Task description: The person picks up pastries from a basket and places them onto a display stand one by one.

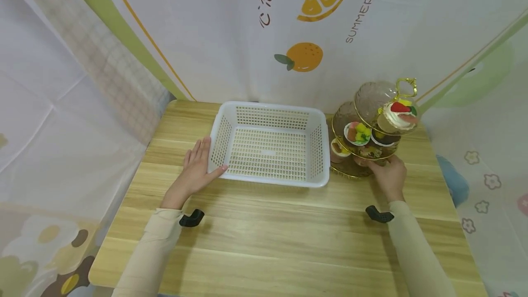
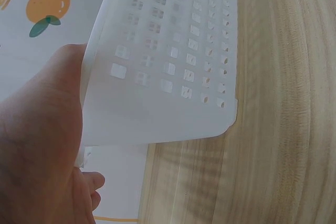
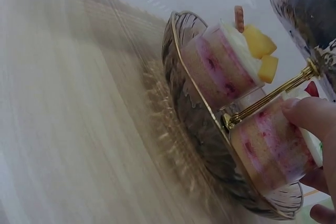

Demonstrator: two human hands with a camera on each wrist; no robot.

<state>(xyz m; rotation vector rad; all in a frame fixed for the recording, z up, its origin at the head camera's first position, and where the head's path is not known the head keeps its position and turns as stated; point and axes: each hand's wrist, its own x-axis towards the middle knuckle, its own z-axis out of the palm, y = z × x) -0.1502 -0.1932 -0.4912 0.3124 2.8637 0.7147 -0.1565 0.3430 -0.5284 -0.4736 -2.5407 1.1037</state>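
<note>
A white perforated plastic basket (image 1: 272, 181) stands on the table with its inside bare. My left hand (image 1: 197, 168) touches its near left corner, fingers stretched along the outer side and thumb over the front rim. To the right is a tiered cake stand (image 1: 369, 100) with gold edges and a gold handle. On its lowest tier my right hand (image 1: 389, 175) holds a clear cup of layered pink cake (image 3: 273, 148), the thumb on its near side and fingers partly hidden behind. A second cake cup (image 3: 223, 66) with yellow fruit pieces sits beside it, across the gold post.
The upper tiers hold a cream-topped cake cup (image 1: 396, 118) and a fruit-topped cake (image 1: 357, 133), among others. The wooden table (image 1: 264, 237) ends at a fruit-printed white cloth (image 1: 231, 58) at the back. Black wrist mounts (image 1: 191, 218) sit by both wrists.
</note>
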